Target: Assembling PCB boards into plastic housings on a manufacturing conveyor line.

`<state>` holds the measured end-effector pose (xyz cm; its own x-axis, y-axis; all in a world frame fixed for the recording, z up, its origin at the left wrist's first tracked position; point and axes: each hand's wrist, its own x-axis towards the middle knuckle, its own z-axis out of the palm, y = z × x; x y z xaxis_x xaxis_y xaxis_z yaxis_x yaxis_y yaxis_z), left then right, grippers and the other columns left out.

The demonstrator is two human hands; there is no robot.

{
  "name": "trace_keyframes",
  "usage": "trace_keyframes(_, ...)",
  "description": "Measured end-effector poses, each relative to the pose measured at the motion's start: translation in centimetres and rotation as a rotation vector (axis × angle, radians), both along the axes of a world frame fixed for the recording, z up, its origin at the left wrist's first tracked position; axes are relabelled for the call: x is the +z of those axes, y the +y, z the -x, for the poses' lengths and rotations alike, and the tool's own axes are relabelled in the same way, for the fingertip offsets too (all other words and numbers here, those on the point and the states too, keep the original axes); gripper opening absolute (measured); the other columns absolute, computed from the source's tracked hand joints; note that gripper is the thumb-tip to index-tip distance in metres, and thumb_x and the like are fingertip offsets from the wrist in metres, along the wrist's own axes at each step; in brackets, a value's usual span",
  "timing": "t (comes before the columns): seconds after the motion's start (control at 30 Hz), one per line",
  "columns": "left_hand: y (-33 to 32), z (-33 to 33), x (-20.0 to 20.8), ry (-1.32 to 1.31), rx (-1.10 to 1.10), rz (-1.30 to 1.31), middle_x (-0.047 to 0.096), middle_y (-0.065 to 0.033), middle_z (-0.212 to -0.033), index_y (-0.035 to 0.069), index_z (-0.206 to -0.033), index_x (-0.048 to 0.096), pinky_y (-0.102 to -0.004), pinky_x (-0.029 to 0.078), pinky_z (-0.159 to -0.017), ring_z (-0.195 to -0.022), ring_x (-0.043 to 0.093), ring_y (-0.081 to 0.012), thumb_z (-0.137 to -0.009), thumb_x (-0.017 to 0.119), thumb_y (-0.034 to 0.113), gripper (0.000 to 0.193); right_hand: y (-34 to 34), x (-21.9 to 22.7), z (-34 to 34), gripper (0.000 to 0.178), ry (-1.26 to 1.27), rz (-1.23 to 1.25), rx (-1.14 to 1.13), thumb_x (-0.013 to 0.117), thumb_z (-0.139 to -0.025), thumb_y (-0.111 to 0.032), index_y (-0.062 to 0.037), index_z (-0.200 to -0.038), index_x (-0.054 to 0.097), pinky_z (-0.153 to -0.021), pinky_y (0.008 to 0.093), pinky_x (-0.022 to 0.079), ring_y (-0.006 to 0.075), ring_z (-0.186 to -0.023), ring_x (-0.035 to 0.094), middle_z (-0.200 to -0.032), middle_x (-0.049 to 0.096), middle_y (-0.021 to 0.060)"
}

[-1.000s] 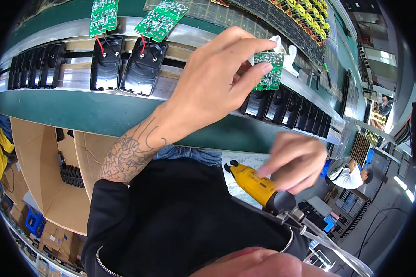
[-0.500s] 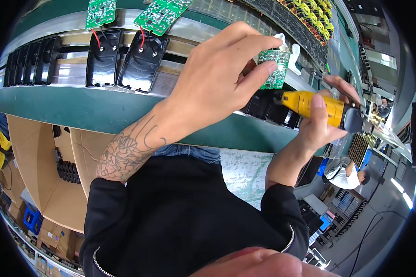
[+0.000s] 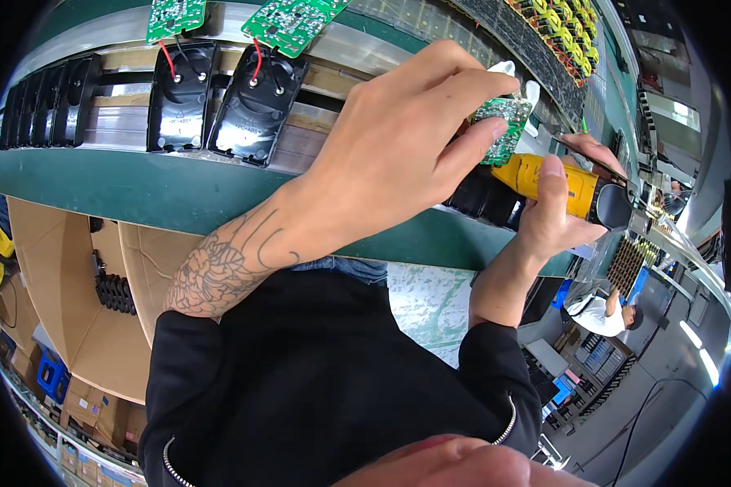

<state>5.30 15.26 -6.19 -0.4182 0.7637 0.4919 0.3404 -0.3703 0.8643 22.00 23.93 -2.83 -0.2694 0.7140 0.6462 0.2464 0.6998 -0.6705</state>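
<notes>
My left hand (image 3: 402, 142) is closed on a small green circuit board (image 3: 508, 147), pinched between thumb and fingers. White pieces (image 3: 530, 91) show just beyond its fingertips. To the right, my right hand (image 3: 547, 217) is wrapped round a yellow and black hand tool (image 3: 573, 185), thumb on top. The tool's narrow front end points left and sits just below the board; whether they touch I cannot tell. Several black plastic shells (image 3: 481, 197) stand under the board and tool, partly hidden.
At left, two black shells (image 3: 179, 109) lie on a metal rail (image 3: 115, 123), wired to green boards (image 3: 294, 23). More shells (image 3: 71, 101) stand beside them. A tray of yellow parts (image 3: 556, 36) is at the far right. Cardboard boxes (image 3: 89, 325) stand below left; a person (image 3: 601, 315) is in the distance.
My left hand has shifted slightly right with the board, which has tilted. The tool's front end is now closer beneath the board.
</notes>
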Motion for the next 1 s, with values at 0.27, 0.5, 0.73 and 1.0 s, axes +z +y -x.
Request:
trace_keyframes(0.27, -0.3, 0.2, 0.1, 0.045, -0.021, 0.018, 0.063, -0.0034, -0.104, 0.004, -0.116, 0.07, -0.0203, 0.045, -0.054, -0.068, 0.061, -0.0093, -0.086, 0.072, -0.002, 0.031, -0.3, 0.0, 0.1, 0.037, 0.019, 0.015, -0.001, 0.069, -0.067, -0.002, -0.001, -0.103, 0.061, -0.098, 0.0426, 0.048, 0.0268, -0.089, 0.064, -0.094, 0.068, 0.0169)
trace_keyframes(0.5, -0.3, 0.2, 0.1, 0.053, -0.029, 0.023, 0.063, -0.0035, -0.104, 0.004, -0.117, 0.07, -0.0203, 0.046, -0.054, -0.069, 0.061, -0.0092, -0.085, 0.072, -0.002, 0.032, -0.2, -0.1, -0.2, 0.036, 0.05, -0.011, 0.009, 0.069, -0.068, -0.001, -0.0013, -0.103, 0.061, -0.1, 0.0444, 0.047, 0.0268, -0.088, 0.064, -0.094, 0.068, 0.0173)
trace_keyframes(0.73, -0.3, 0.2, 0.1, 0.042, -0.029, 0.026, 0.063, -0.0033, -0.104, 0.005, -0.117, 0.07, -0.02, 0.045, -0.053, -0.068, 0.06, -0.0088, -0.085, 0.072, -0.002, 0.032, 0.2, -0.3, -0.7, 0.036, 0.041, 0.02, 0.009, 0.069, -0.068, -0.001, -0.0012, -0.103, 0.061, -0.1, 0.0441, 0.047, 0.0269, -0.089, 0.064, -0.096, 0.067, 0.0175)
trace_keyframes(1.0, -0.3, 0.3, 0.5, 0.046, -0.029, 0.047, 0.062, -0.0034, -0.103, 0.005, -0.117, 0.07, -0.0193, 0.044, -0.051, -0.067, 0.06, -0.0075, -0.087, 0.072, 0.0, 0.03, 0.3, 0.1, -0.9, 0.043, 0.019, -0.007, 0.02, 0.078, -0.07, -0.009, -0.0057, -0.107, 0.055, -0.072, 0.0302, 0.05, 0.022, -0.085, 0.062, -0.101, 0.063, 0.0135)
